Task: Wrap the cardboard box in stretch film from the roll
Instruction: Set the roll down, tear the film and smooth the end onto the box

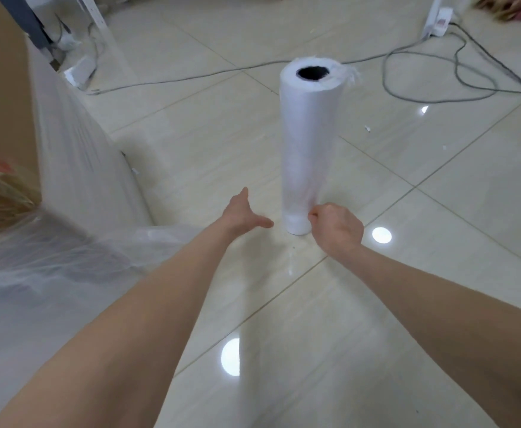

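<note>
A white roll of stretch film (pixel 310 134) stands upright on the tiled floor in the middle of the view, its dark hollow core facing up. My right hand (pixel 336 228) is at the roll's base on its right side, fingers curled against the film there. My left hand (pixel 245 213) hovers just left of the base, fingers straight, apart from the roll. The large cardboard box (pixel 2 118) fills the left edge, its side covered in cloudy stretch film (pixel 77 168), with loose film bunched at its near corner.
Grey cables (pixel 438 84) loop across the floor behind and right of the roll, running to a white power strip (pixel 436 18) at the top right. Small white scraps lie on the tiles. Shiny tiled floor stretches in front and to the right.
</note>
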The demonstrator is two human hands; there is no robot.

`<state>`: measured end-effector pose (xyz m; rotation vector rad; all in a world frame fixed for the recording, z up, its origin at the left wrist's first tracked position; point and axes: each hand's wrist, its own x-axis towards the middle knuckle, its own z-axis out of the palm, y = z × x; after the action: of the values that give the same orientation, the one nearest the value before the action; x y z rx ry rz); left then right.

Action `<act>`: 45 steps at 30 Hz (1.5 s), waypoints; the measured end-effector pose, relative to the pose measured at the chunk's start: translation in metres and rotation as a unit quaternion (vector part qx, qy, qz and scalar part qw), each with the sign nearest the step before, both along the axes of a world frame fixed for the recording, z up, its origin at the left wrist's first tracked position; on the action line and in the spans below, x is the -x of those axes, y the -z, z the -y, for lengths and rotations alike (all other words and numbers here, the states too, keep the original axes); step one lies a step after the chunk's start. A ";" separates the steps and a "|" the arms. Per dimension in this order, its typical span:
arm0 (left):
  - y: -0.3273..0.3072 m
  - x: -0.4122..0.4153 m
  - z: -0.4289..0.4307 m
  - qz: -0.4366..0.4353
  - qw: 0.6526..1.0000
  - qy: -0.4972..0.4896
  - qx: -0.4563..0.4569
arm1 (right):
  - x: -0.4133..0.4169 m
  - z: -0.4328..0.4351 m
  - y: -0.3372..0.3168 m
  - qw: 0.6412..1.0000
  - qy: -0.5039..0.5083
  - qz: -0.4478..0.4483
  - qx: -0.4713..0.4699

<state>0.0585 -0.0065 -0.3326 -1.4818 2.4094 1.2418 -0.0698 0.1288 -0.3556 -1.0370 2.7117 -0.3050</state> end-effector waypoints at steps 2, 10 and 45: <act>-0.008 0.005 0.002 0.039 0.998 0.037 0.045 | 0.005 -0.002 -0.008 0.999 0.025 0.036 0.003; -0.070 0.045 0.021 0.129 0.961 0.075 0.231 | 0.027 0.012 -0.055 0.980 0.091 0.147 0.100; -0.257 0.143 0.046 0.181 0.981 -0.021 -0.069 | 0.091 0.109 -0.263 0.939 0.068 0.327 -0.082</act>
<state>-0.0846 -0.0523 -0.0761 -1.5647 2.0289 1.0167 -0.1608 0.0195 -0.0926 -0.5647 2.1560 -0.3623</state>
